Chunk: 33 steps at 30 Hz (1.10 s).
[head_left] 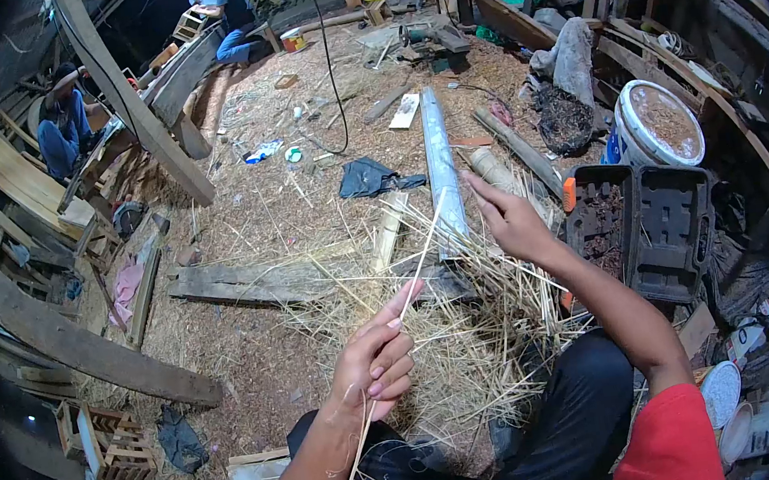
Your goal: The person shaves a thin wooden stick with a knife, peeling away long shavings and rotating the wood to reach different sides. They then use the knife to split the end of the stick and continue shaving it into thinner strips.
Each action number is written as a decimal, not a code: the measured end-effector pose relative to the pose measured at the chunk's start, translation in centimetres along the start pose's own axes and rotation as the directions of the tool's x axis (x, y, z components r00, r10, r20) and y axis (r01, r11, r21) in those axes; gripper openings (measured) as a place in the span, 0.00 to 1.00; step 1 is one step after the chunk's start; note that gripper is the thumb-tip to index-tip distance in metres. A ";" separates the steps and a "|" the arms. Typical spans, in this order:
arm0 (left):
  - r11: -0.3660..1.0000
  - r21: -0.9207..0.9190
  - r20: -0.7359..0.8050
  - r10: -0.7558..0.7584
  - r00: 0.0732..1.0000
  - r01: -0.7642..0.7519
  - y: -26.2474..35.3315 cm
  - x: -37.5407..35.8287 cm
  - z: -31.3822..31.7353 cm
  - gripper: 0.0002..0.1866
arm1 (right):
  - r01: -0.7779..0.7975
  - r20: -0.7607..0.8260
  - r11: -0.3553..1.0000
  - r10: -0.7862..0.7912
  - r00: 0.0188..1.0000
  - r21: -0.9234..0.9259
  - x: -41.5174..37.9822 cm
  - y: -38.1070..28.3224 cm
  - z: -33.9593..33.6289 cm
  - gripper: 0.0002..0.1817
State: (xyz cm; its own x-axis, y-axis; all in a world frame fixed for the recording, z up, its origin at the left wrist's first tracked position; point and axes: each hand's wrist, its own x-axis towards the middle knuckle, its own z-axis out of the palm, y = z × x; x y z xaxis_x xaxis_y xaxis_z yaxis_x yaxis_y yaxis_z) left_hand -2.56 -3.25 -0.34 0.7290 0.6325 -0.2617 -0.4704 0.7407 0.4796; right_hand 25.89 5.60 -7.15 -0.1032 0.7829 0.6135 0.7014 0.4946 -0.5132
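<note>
My left hand (378,358) is closed around a long, thin, pale strip (423,253) that looks like split bamboo or cane. The strip slants up and away past my index finger, and its lower end trails down by my forearm. To the right, my right hand (509,217) is raised with its fingers stretched out, apart from the strip's far end; I see nothing in it. Beneath both hands lies a loose heap of similar strips (505,312), spread over the floor between my knees. A grey pipe-like length (442,164) lies just beyond my right hand.
An open black tool case (674,233) and a white bucket (658,122) stand at right. A weathered plank (253,282) lies front left, near slanting wooden posts (131,98). A dark plastic bag (368,176) lies ahead. Other people sit at a bench (189,78), far left.
</note>
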 end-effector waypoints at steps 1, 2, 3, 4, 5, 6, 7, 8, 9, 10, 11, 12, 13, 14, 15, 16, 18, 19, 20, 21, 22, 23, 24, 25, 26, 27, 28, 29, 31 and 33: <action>1.000 -0.010 -0.004 0.015 1.000 -0.015 0.0 0.1 -0.2 0.28 | 0.020 -0.037 1.000 -0.019 0.999 0.018 0.3 -0.2 -0.1 0.30; 0.999 -0.024 -0.009 0.037 0.999 -0.037 0.1 0.2 -0.3 0.28 | -0.090 0.089 0.992 0.082 0.993 0.087 -0.4 -0.7 -0.5 0.30; 0.998 -0.036 -0.035 0.047 0.998 -0.048 0.4 0.3 -0.6 0.29 | -0.134 0.221 0.976 0.094 0.971 0.170 -0.3 -3.4 -1.3 0.30; 0.997 -0.050 -0.064 0.053 0.997 -0.057 0.7 0.5 -0.9 0.29 | -0.196 0.348 0.951 0.105 0.931 0.237 -0.3 -6.1 -2.2 0.30; 0.996 -0.063 -0.090 0.057 0.994 -0.063 1.0 0.7 -1.1 0.30 | -0.018 0.383 0.971 -0.077 0.921 0.240 -0.9 -6.8 -1.5 0.31; 0.997 -0.052 -0.099 0.055 0.994 -0.060 1.0 0.9 -1.3 0.29 | 0.160 0.413 0.956 -0.253 0.875 0.247 -1.4 -7.3 -1.0 0.32; 0.997 -0.054 -0.114 0.055 0.992 -0.062 0.9 0.9 -1.3 0.29 | 0.208 0.470 0.964 -0.261 0.843 0.163 -1.4 -8.1 -1.0 0.32; 0.997 -0.055 -0.131 0.052 0.990 -0.059 0.8 0.9 -1.2 0.28 | 0.256 0.524 0.963 -0.260 0.811 0.081 -1.6 -9.2 -1.4 0.32; 0.997 -0.052 -0.147 0.047 0.988 -0.055 0.7 0.8 -1.1 0.27 | 0.305 0.575 0.952 -0.251 0.779 0.002 -1.7 -9.8 -1.6 0.33; 0.998 -0.039 -0.102 0.039 0.994 -0.043 0.8 0.7 -1.1 0.27 | 0.209 0.515 0.977 -0.199 0.834 0.039 -2.0 -8.9 -0.9 0.32; 0.999 -0.027 -0.057 0.032 0.998 -0.033 0.8 0.5 -1.2 0.27 | 0.073 0.495 0.997 -0.064 0.867 0.001 -1.9 -8.2 -0.8 0.32; 0.999 -0.016 -0.011 0.029 1.000 -0.029 0.8 0.4 -1.3 0.27 | -0.061 0.471 0.998 0.070 0.879 -0.034 -1.2 -7.2 -1.2 0.31; 1.000 -0.014 -0.010 0.020 1.000 -0.020 0.7 0.4 -1.1 0.27 | -0.194 0.443 0.979 0.202 0.874 -0.064 -0.5 -5.9 -1.5 0.31; 1.000 -0.012 -0.010 0.009 1.000 -0.010 0.6 0.3 -0.9 0.27 | -0.261 0.370 0.965 0.248 0.895 -0.014 -0.7 -2.1 -0.7 0.29; 1.000 -0.009 -0.012 -0.002 1.000 0.002 0.5 0.2 -0.7 0.28 | -0.374 0.340 0.923 0.326 0.882 0.087 -0.9 -0.8 -0.2 0.27; 1.000 -0.010 -0.027 0.004 1.000 -0.004 0.5 0.2 -0.7 0.28 | -0.470 0.307 0.861 0.402 0.863 0.194 -0.7 -0.2 -0.1 0.26; 0.999 -0.012 -0.053 0.030 0.998 -0.030 0.8 0.5 -0.8 0.28 | -0.675 0.379 0.578 0.560 0.737 0.458 -0.7 -0.5 -0.3 0.27; 0.999 -0.015 -0.054 0.034 0.998 -0.035 0.8 0.7 -0.9 0.27 | -0.658 0.392 0.567 0.530 0.752 0.495 -0.4 -1.7 -0.2 0.28; 0.999 -0.017 -0.055 0.034 0.998 -0.035 0.9 1.0 -1.0 0.27 | -0.642 0.402 0.552 0.503 0.765 0.532 -0.2 -3.1 0.3 0.30; 0.999 -0.017 -0.053 0.027 0.998 -0.028 0.8 1.2 -1.0 0.27 | -0.626 0.406 0.534 0.480 0.778 0.568 0.0 -4.8 0.5 0.31; 1.000 -0.007 -0.044 0.010 0.999 -0.010 0.5 1.6 -0.8 0.27 | -0.624 0.436 0.562 0.446 0.781 0.542 0.2 -6.4 0.0 0.34; 1.000 0.015 -0.055 -0.002 0.999 0.003 0.2 1.8 -0.6 0.27 | -0.629 0.403 0.448 0.503 0.765 0.635 0.2 -7.2 1.1 0.21; 0.999 0.038 -0.066 -0.015 0.998 0.017 -0.2 2.0 -0.4 0.27 | -0.636 0.428 0.408 0.493 0.757 0.655 0.3 -7.4 1.4 0.16; 0.998 0.062 -0.077 -0.027 0.997 0.032 -0.5 2.1 -0.2 0.27 | -0.641 0.452 0.366 0.482 0.751 0.674 0.5 -7.4 1.4 0.11; 0.997 0.079 -0.074 -0.005 0.997 0.011 -0.8 2.1 0.1 0.28 | -0.622 0.414 0.348 0.510 0.754 0.702 0.5 -6.9 1.3 0.11; 0.996 0.082 -0.064 -0.010 0.998 0.016 -0.9 2.0 0.2 0.28 | -0.600 0.377 0.333 0.537 0.755 0.728 0.8 -6.3 1.4 0.11; 0.996 0.085 -0.053 -0.013 0.999 0.018 -0.9 1.8 0.2 0.28 | -0.576 0.340 0.319 0.560 0.755 0.753 1.2 -5.7 1.4 0.12; 0.996 0.088 -0.041 -0.016 0.999 0.019 -1.0 1.6 0.1 0.28 | -0.550 0.305 0.288 0.593 0.745 0.784 1.6 -5.0 1.0 0.11; 0.998 0.053 -0.018 -0.039 0.999 0.040 -0.9 1.1 -0.4 0.30 | -0.531 0.284 0.265 0.614 0.736 0.805 2.3 -4.3 -0.5 0.10; 0.999 -0.001 0.001 -0.043 0.999 0.043 -0.8 0.7 -0.9 0.30 | -0.522 0.179 0.476 0.594 0.784 0.708 2.4 -4.1 -0.9 0.18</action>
State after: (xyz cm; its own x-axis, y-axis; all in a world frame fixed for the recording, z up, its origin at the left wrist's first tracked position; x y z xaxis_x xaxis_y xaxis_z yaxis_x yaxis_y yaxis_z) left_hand -2.12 -3.23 -1.66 0.7493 0.5995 -0.2814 -0.4390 0.7678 0.4667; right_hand 23.38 5.10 -3.09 0.2095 0.9754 0.0689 -0.1111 0.0938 -0.9894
